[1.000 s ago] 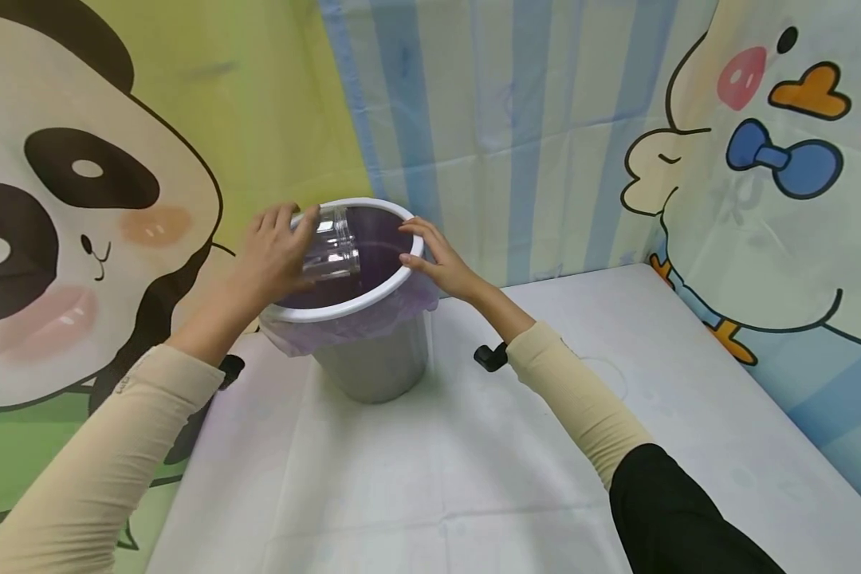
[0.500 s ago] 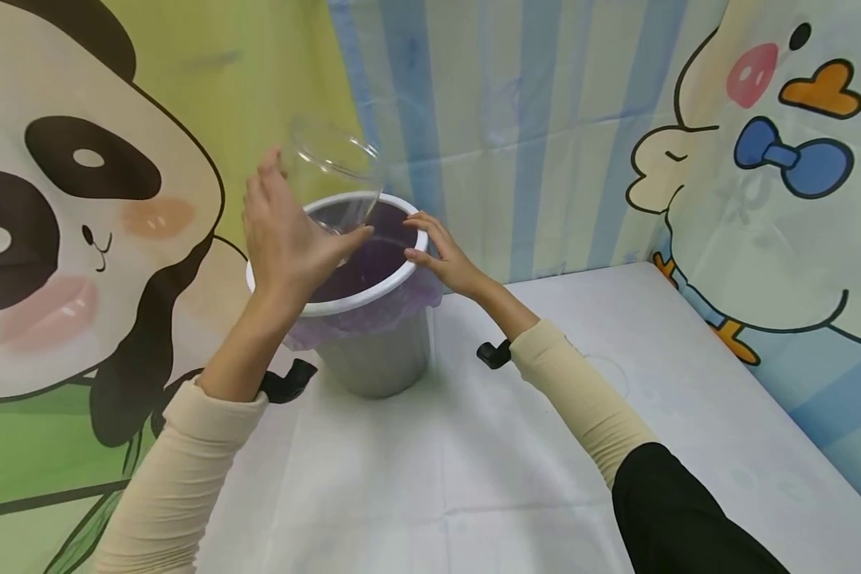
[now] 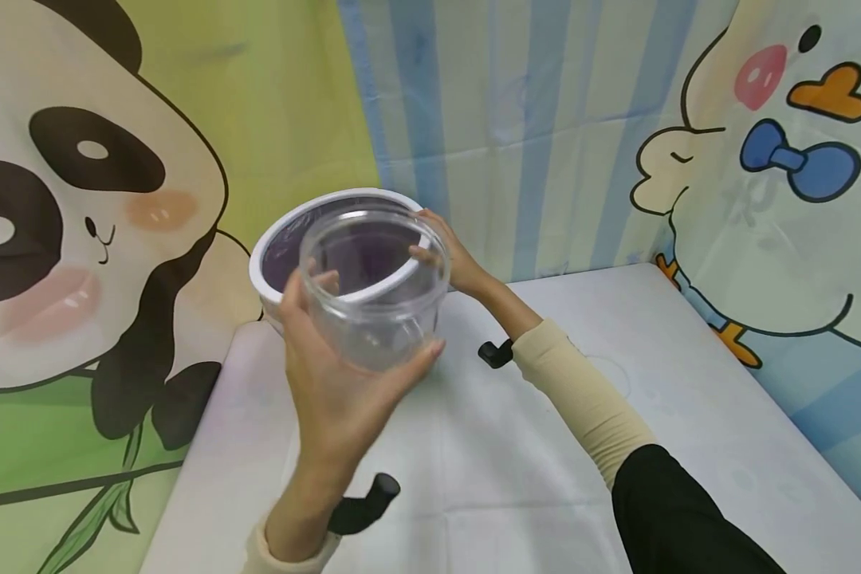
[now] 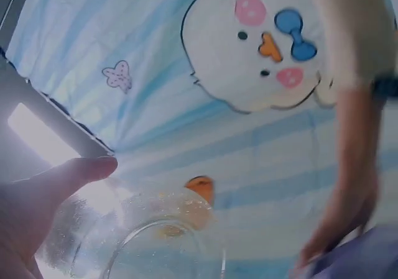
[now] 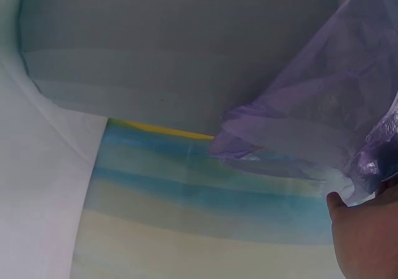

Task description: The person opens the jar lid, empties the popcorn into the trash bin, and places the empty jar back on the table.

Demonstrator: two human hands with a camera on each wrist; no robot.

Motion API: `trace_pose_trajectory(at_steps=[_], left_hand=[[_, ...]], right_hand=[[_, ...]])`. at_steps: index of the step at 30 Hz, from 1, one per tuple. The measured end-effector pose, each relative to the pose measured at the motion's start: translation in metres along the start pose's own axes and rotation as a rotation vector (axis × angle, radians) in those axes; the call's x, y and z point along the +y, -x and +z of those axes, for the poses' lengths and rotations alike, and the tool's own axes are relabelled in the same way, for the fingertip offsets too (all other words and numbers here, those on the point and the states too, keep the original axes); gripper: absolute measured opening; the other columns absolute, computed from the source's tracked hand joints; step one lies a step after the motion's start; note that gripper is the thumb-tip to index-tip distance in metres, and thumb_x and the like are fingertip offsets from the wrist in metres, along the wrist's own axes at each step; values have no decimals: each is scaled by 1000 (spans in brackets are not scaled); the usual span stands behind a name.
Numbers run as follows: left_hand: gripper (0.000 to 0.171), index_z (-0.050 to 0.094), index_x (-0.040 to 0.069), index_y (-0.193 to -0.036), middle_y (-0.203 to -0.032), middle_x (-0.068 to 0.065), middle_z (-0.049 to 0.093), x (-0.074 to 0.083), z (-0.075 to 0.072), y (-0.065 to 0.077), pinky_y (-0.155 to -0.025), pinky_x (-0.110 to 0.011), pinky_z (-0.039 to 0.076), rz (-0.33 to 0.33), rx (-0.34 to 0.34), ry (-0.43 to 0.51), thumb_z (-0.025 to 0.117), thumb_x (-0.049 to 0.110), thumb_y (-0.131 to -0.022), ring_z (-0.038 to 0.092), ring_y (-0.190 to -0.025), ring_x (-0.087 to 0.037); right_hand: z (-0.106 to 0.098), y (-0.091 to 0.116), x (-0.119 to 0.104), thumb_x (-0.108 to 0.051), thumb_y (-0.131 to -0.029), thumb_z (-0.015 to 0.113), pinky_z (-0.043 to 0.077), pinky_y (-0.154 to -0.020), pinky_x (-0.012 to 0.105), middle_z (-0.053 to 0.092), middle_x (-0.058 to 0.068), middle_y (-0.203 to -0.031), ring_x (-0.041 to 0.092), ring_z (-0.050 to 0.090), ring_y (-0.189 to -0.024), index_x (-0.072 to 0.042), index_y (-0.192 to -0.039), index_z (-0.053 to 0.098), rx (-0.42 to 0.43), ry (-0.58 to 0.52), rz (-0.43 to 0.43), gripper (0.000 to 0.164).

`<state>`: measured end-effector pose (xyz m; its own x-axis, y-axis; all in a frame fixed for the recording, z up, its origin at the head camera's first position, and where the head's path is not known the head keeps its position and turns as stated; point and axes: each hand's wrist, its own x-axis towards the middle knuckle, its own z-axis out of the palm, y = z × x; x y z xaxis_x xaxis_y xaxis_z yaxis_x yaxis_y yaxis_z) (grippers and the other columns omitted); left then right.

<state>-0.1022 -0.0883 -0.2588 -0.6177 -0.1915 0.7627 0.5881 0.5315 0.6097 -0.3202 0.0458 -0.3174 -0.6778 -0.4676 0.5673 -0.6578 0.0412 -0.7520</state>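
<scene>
My left hand (image 3: 333, 391) holds a clear, wide-mouthed jar (image 3: 380, 323) above the table, its round opening tilted up toward the head camera. Thumb and fingers spread around the jar's sides, and nothing shows inside it. Behind the jar stands a grey trash bin (image 5: 155, 55) with a white rim (image 3: 258, 267) and a purple liner bag (image 5: 311, 111) folded over the edge. My right hand (image 3: 459, 255) grips the bin's rim at its right side, partly seen through the jar. In the left wrist view the jar (image 4: 161, 248) sits beside the left thumb.
A white cloth covers the table (image 3: 502, 454). Printed curtains with a panda (image 3: 93, 183) and a white bird (image 3: 782, 215) hang close behind and at both sides. Black mounts (image 3: 364, 506) stick out from the wrists.
The left hand has lifted the jar out of the bin and brought it nearer the head camera, turning its opening upward. The right hand has stayed at the rim.
</scene>
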Motion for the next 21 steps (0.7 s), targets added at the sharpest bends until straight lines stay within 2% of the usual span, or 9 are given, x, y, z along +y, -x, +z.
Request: trace_pose_trajectory(at_steps=[2, 4, 7, 11, 16, 21], left_hand=[[110, 28, 13, -139, -128, -5, 44, -9, 10, 28, -93, -41, 37, -67, -6, 22, 90, 31, -50, 44, -116, -19], [109, 28, 13, -138, -127, -6, 44, -21, 23, 57, -91, -43, 38, -147, -16, 30, 90, 32, -50, 46, -115, -21], [109, 28, 15, -138, -128, -5, 42, -42, 43, 101, -91, -44, 38, -256, -14, 45, 90, 32, -51, 45, -115, -22], [110, 26, 15, -139, -131, -3, 40, -71, 70, 148, -91, -45, 37, -319, 45, 73, 90, 29, -51, 43, -117, -23], [111, 26, 12, -139, -132, -8, 39, -108, 101, 190, -92, -47, 37, -343, 94, 29, 90, 33, -50, 43, -117, -26], [113, 27, 12, -140, -132, -8, 39, -134, 118, 216, -92, -47, 38, -382, 91, 17, 90, 35, -49, 43, -117, -25]], right_hand=[[0, 0, 0, -19, -90, 51, 12, -109, 43, 16, 24, -146, 27, 7, -138, 6, -136, 32, -7, 1, 7, 56], [1, 0, -2, -12, -90, 48, 8, -109, 45, 14, 25, -146, 28, 3, -139, 7, -136, 32, -19, 24, -1, 52], [1, 0, -4, -10, -90, 46, 7, -109, 44, 14, 24, -147, 29, 2, -139, 7, -136, 31, -19, 14, 1, 52], [1, -1, -4, -8, -88, 46, 7, -110, 38, 16, 25, -146, 30, 3, -139, 7, -135, 33, -2, 12, -8, 51], [1, -1, -1, -9, -89, 46, 7, -109, 37, 17, 24, -146, 28, 3, -139, 7, -135, 33, 2, 14, 0, 51], [2, -1, -2, -10, -88, 46, 6, -109, 42, 15, 23, -147, 26, 2, -139, 6, -136, 33, -5, 8, 20, 52]])
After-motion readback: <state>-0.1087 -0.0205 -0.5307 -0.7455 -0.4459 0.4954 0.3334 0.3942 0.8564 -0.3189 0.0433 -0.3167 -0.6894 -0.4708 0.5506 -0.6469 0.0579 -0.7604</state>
